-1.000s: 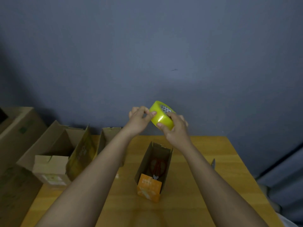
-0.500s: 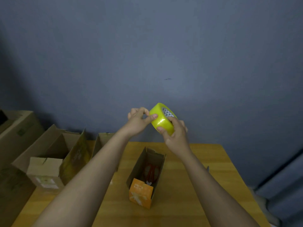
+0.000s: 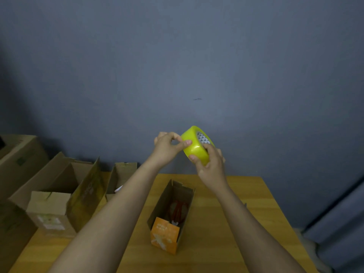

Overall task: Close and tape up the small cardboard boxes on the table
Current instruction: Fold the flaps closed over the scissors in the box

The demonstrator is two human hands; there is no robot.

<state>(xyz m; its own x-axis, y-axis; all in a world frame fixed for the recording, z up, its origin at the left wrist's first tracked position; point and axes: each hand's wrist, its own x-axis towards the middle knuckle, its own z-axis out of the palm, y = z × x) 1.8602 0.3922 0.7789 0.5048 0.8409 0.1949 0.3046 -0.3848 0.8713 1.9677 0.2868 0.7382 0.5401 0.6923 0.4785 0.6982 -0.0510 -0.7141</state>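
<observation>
both hands gripping yellow tape roll [image 3: 196,147], labels unreadable

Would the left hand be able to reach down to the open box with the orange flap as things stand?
Probably yes: the small open box lies uncovered just beneath the left hand, but that hand pinches at the tape roll.

We see tape roll [image 3: 195,148]: glossy yellow plastic film, smooth, catching highlight; inner core paper-like, printed with grey triangles. Small box [image 3: 171,215] near centre: matt brown cardboard, near flap printed orange, slightly smoother finish. Boxes at left [image 3: 59,196]: plain matt cardboard, one flap with dull yellowish sheen, paper label on near face. Table [image 3: 246,194]: wood, light grain, satin finish. Far wall [image 3: 177,66]: matt blue-grey paint.
</observation>
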